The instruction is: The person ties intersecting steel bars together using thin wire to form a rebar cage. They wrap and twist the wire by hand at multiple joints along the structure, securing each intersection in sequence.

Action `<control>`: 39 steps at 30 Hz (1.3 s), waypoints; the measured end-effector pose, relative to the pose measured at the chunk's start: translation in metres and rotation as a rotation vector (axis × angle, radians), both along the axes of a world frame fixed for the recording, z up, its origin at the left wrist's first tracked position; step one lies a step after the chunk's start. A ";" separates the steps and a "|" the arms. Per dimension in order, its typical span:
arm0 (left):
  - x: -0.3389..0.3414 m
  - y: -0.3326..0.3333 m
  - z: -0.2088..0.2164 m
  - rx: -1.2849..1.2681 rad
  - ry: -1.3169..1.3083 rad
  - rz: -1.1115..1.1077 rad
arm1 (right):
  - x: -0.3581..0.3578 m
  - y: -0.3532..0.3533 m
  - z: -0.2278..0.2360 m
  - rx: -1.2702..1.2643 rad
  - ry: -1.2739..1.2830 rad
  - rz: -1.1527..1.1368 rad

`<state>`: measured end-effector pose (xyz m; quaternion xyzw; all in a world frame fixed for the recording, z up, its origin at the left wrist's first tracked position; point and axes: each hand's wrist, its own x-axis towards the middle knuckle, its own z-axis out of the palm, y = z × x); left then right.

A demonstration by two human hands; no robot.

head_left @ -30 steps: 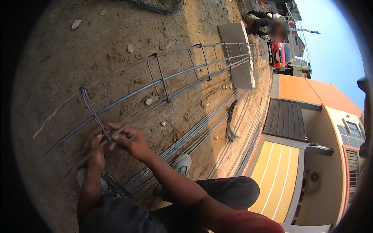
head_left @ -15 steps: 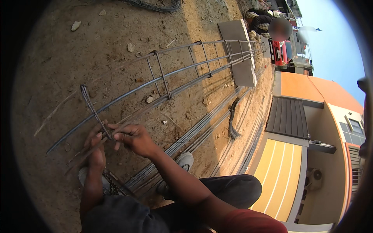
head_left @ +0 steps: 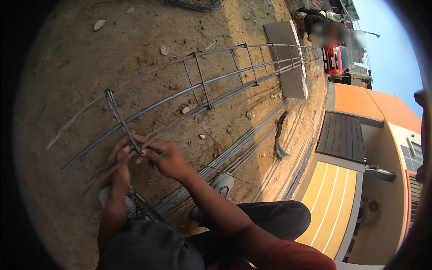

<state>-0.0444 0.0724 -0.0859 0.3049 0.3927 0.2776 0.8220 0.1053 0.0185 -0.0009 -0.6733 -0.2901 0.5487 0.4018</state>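
Observation:
A long rebar cage runs from near my hands to the upper right, its bars joined by square stirrups. The nearest stirrup slants across the bars, and its near corner lies between my two hands. My left hand is closed around the lower bar ends and the stirrup beside that corner. From the right side, my right hand pinches the same corner with thumb and fingers. Whether a thin wire is in those fingertips cannot be made out.
A pale slab stands under the cage farther off, with another person beyond it. Loose rebars lie on the dirt to the right, with a black wire bundle among them. A wire coil lies at the top.
The whole view has shifted, so most things sit a little farther right. Both hands stay at the stirrup corner, with the right fingers slightly changed in position.

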 end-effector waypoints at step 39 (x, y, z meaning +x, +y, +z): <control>-0.010 0.014 -0.004 0.244 0.227 -0.161 | -0.016 0.000 0.004 0.011 -0.574 0.070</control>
